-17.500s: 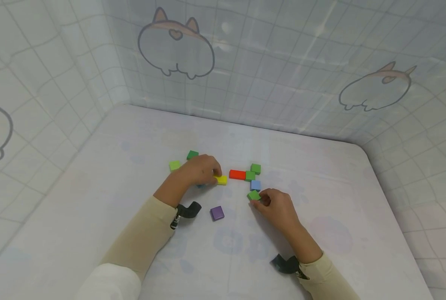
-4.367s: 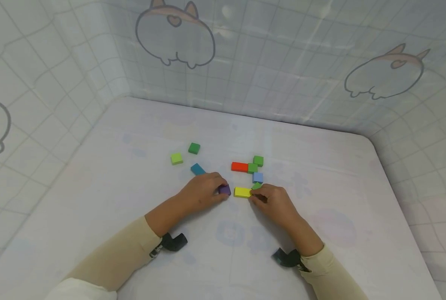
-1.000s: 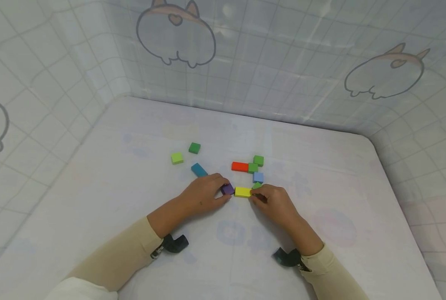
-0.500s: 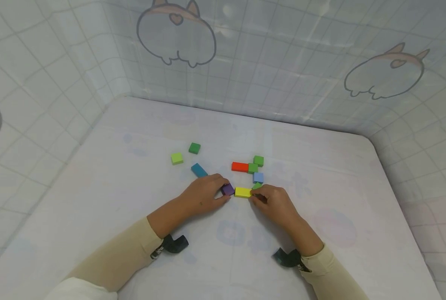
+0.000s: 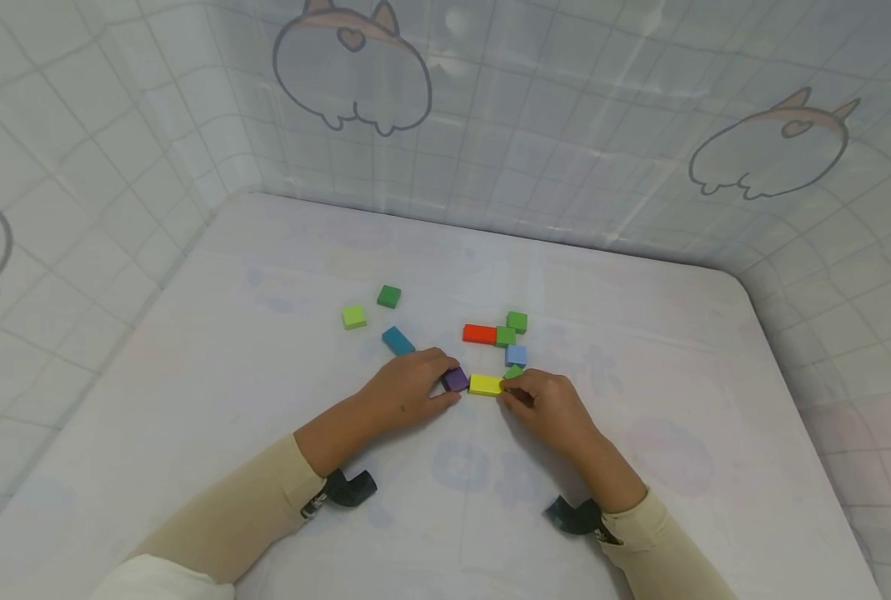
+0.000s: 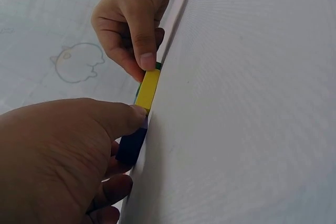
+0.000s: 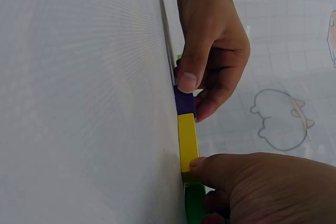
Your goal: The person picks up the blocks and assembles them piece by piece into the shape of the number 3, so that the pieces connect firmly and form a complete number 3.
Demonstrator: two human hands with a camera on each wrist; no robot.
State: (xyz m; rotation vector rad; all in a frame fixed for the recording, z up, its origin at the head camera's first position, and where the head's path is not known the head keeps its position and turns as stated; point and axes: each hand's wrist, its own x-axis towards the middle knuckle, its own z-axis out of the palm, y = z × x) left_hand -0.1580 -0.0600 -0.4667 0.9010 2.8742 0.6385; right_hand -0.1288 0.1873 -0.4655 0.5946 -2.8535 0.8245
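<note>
My left hand [image 5: 409, 388] holds a purple block [image 5: 456, 379] between thumb and fingers, flat on the table. The purple block sits at the left end of a yellow oblong block [image 5: 485, 385], close to or touching it. Thumb and fingers of my right hand [image 5: 553, 406] pinch the yellow block's right end; in the right wrist view that thumb presses on the yellow block [image 7: 188, 140]. A green block [image 5: 514, 372] shows just behind, partly covered by the right fingers. Behind it lie a light blue block [image 5: 516, 355], two more green blocks [image 5: 505, 336] and a red oblong block [image 5: 479, 334].
Left of the red block lie a blue oblong block [image 5: 397, 340], a lime block [image 5: 354, 317] and a dark green block [image 5: 388, 296]. White tabletop [image 5: 445, 533] surrounds everything, with a patterned curtain [image 5: 550, 125] behind and at the sides.
Since the first frame, the yellow block has come right to the green block, and the purple block has moved up beside the yellow one. During the last second both hands stay nearly still.
</note>
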